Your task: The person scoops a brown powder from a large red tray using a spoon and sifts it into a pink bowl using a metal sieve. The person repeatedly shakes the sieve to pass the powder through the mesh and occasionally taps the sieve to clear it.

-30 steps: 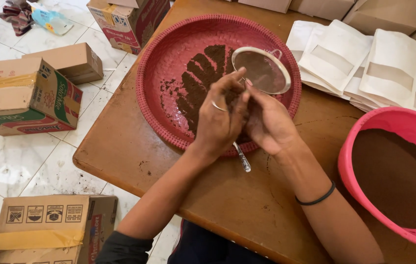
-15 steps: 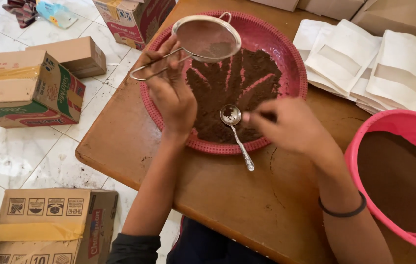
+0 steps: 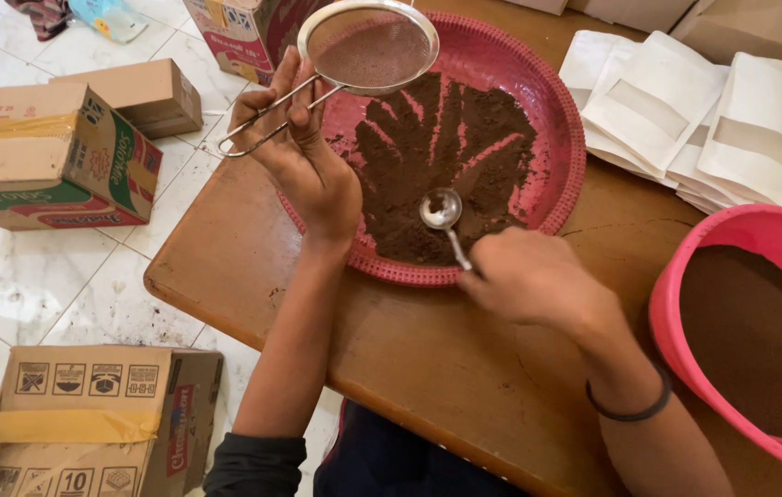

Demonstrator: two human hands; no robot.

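The right hand (image 3: 529, 281) is closed around the end of a metal spoon (image 3: 444, 221), whose long axis runs up and to the left from the fingers, so the bowl lies ahead of the knuckles, over the near part of the brown powder (image 3: 446, 156) spread in the red tray (image 3: 568, 166). The bowl rests on or just above the powder; which one cannot be told.

The left hand (image 3: 304, 156) pinches the wire handle of a round sieve (image 3: 369, 46) between thumb and fingers. The handle points down and to the left toward that hand, while the mesh, holding some powder, sits over the tray's far left rim, well apart from the spoon.

The spoon's bowl lies between the two hands, nearer the right. To the right, a pink bowl (image 3: 685, 276) holds more powder, just beside the right forearm.
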